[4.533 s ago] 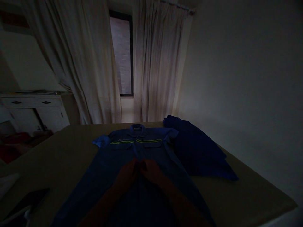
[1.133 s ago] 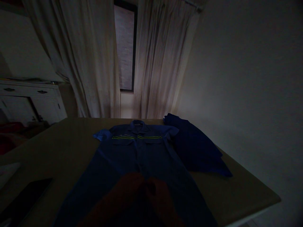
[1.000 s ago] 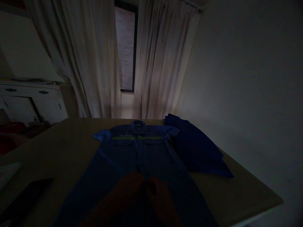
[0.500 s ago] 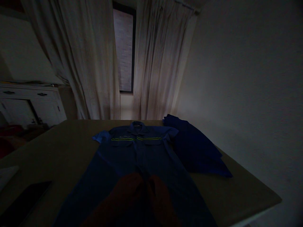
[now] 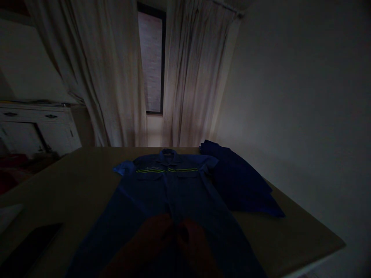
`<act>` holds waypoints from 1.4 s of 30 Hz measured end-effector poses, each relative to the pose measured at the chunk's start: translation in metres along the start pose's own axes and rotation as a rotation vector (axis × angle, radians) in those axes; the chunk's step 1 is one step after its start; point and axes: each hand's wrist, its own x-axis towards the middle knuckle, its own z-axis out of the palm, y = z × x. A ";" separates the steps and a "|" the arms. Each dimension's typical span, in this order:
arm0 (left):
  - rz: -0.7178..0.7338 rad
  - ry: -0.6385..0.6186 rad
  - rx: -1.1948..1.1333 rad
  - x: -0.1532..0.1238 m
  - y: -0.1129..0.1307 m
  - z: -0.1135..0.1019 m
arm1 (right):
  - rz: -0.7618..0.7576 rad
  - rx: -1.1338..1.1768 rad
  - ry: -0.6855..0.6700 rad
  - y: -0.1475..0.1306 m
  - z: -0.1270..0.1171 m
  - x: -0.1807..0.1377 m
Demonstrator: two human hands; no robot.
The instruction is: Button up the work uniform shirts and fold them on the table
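Note:
A blue work shirt (image 5: 153,191) with yellow-green chest stripes, a collar and two chest pockets lies front up on the table, its collar at the far end. My left hand (image 5: 158,231) and my right hand (image 5: 189,235) are close together over the lower middle of its front opening. The fingers of both are curled and pinched on the shirt's front edges. Dim light hides the fingertips and any button or zip between them.
Dark blue folded cloth (image 5: 240,181) lies right of the shirt, by the wall. A flat dark object (image 5: 33,245) and something white (image 5: 10,214) rest on the table (image 5: 87,170) at the left. Curtains (image 5: 116,77) and a white cabinet (image 5: 37,127) stand beyond.
Both hands have shifted slightly at the shirt's front opening, and the right hand's fingers have drawn a little nearer to the left's. The shirt lies as before.

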 end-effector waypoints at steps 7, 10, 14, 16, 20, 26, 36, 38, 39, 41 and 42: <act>0.006 -0.019 0.031 0.001 0.001 0.000 | -0.031 -0.022 0.040 0.001 0.002 0.000; 0.032 -0.014 0.011 -0.001 0.005 -0.004 | -0.036 -0.021 0.019 -0.001 0.001 0.001; 0.038 0.002 0.035 -0.001 0.004 -0.004 | -0.018 -0.006 0.018 -0.004 -0.001 0.001; 0.056 0.020 0.052 0.000 0.002 -0.002 | 0.025 -0.013 0.050 -0.003 -0.002 0.001; 0.104 0.062 0.066 0.000 0.001 0.000 | 0.066 -0.054 0.083 0.000 0.000 0.000; 0.102 0.074 0.096 0.001 0.003 -0.002 | 0.099 0.022 0.082 0.001 -0.001 -0.001; 0.059 0.106 0.021 0.001 0.007 -0.009 | 0.104 0.083 0.148 0.000 -0.008 0.002; 0.049 0.096 0.027 0.001 0.010 -0.012 | 0.109 0.103 0.141 -0.002 -0.010 0.003; 0.045 0.093 0.029 0.001 0.011 -0.012 | 0.116 0.112 0.141 -0.002 -0.010 0.003; 0.043 0.090 0.021 0.000 0.011 -0.013 | 0.136 0.121 0.159 -0.003 -0.012 0.002; 0.042 0.092 0.018 0.000 0.011 -0.013 | 0.143 0.120 0.169 -0.002 -0.012 0.002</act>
